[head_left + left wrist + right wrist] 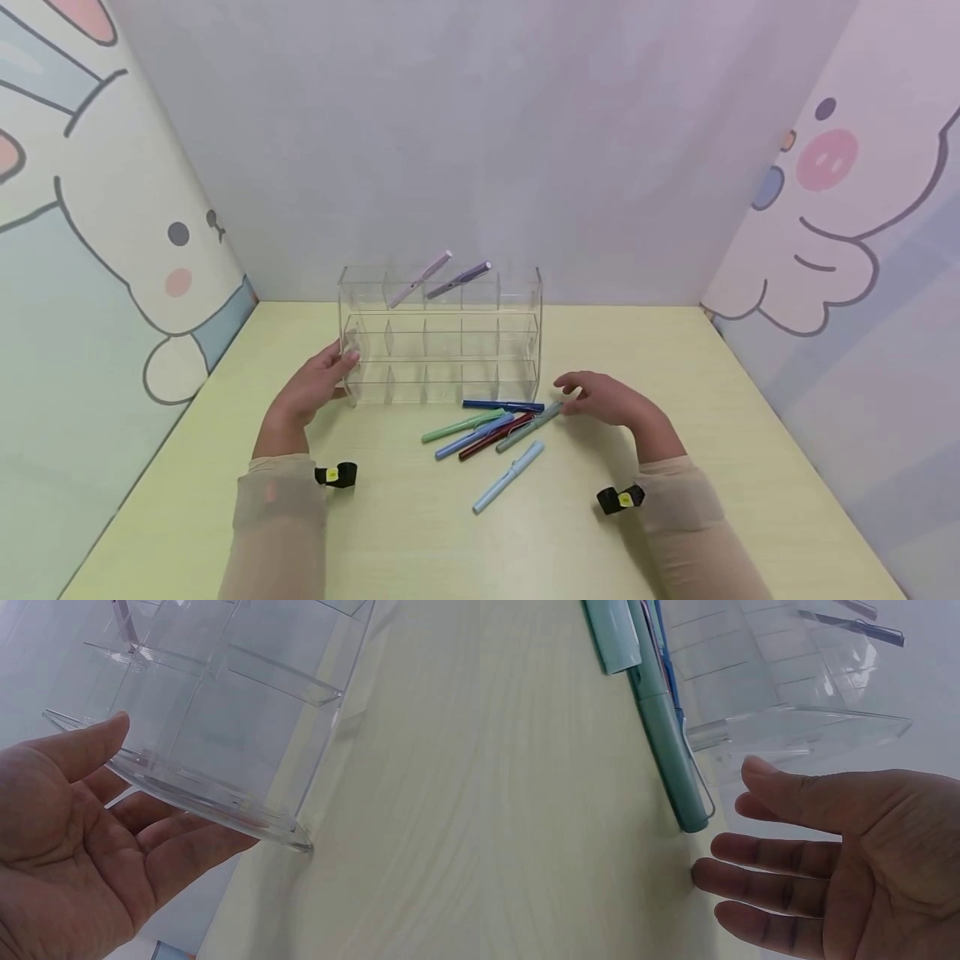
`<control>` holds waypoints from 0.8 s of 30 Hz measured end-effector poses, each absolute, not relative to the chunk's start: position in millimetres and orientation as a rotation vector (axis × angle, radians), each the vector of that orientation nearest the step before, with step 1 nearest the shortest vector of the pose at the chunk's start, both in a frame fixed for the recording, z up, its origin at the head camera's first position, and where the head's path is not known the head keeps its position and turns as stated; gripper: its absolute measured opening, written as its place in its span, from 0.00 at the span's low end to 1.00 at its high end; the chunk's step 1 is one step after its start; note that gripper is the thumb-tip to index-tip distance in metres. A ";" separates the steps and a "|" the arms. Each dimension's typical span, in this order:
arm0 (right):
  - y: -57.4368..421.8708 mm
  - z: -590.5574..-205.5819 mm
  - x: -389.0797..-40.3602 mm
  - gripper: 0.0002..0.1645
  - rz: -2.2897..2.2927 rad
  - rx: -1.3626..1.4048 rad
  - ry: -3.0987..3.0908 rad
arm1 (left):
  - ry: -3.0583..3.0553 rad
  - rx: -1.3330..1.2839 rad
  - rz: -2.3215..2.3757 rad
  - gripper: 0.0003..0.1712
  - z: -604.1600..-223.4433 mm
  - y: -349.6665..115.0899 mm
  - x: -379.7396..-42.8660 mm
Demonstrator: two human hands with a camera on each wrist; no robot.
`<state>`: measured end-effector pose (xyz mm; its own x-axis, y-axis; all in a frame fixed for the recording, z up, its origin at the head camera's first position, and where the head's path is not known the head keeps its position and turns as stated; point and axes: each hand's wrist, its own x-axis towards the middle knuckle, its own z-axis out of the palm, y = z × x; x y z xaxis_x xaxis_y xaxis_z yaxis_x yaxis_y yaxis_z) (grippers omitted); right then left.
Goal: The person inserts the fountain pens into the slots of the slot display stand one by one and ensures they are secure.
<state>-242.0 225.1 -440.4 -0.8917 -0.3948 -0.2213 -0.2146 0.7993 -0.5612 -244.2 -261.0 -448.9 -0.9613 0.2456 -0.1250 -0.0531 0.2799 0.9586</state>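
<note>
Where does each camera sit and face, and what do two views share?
Head: worn there, facing forward and down at pens and clear rack; left hand, right hand, sleeves show.
Left wrist: worn there, facing the left hand holding the rack.
Right wrist: worn there, facing the right hand near a grey-green pen.
Both wrist views share the rack.

A pale yellow tabletop (405,550) with faint grain meets a plain greyish-lilac back wall (480,150); the left wall (45,483) bears a white, long-eared cartoon animal (112,196), the right wall (918,400) a cartoon pig (885,108) with a pink snout (827,160), all under soft light
</note>
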 end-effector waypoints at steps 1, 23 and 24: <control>223.7 -442.4 -242.3 0.28 -0.771 -0.476 2.656 | 2.303 0.182 1.740 0.38 -448.5 -261.1 -243.9; 211.2 -462.4 -246.4 0.07 -0.707 -0.576 2.723 | 2.300 0.207 1.750 0.39 -447.0 -260.0 -243.1; 211.5 -462.3 -246.6 0.06 -0.709 -0.580 2.720 | 2.300 0.208 1.749 0.39 -446.9 -260.1 -243.0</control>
<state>-246.6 211.5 -462.3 -0.8830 -0.4425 -0.1562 -0.3101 0.8000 -0.5137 -243.0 -260.1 -446.9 -0.9601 0.2583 -0.1072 -0.0341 0.2721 0.9617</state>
